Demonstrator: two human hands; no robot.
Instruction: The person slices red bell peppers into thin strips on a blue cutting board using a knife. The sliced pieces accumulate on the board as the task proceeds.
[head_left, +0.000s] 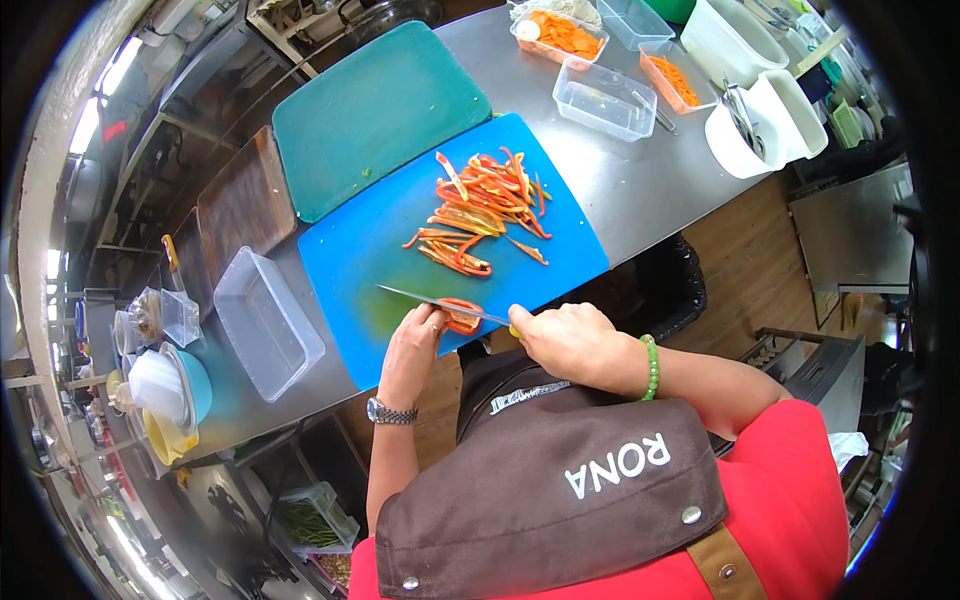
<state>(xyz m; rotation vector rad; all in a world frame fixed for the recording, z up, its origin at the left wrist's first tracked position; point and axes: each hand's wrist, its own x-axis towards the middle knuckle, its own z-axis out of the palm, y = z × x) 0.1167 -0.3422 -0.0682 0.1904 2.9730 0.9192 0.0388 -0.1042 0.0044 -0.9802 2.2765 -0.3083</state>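
Observation:
My right hand (564, 339) grips a kitchen knife (480, 313) by its yellow handle. The blade points left and lies across a piece of red bell pepper (463, 318) near the front edge of the blue cutting board (525, 285). With its fingertips, my left hand (415, 341) holds the pepper piece from the left, close to the blade. Farther back on the same board lies a loose heap of red and orange pepper strips (487, 191).
Behind is a green cutting board (375, 112). An unfilled plastic container (266, 319) stands at left, another (604, 101) at back right. Tubs of sliced carrots (562, 37) and carrot strips (673, 81) sit near white bins (739, 135). A black bin (667, 289) is below the counter's edge.

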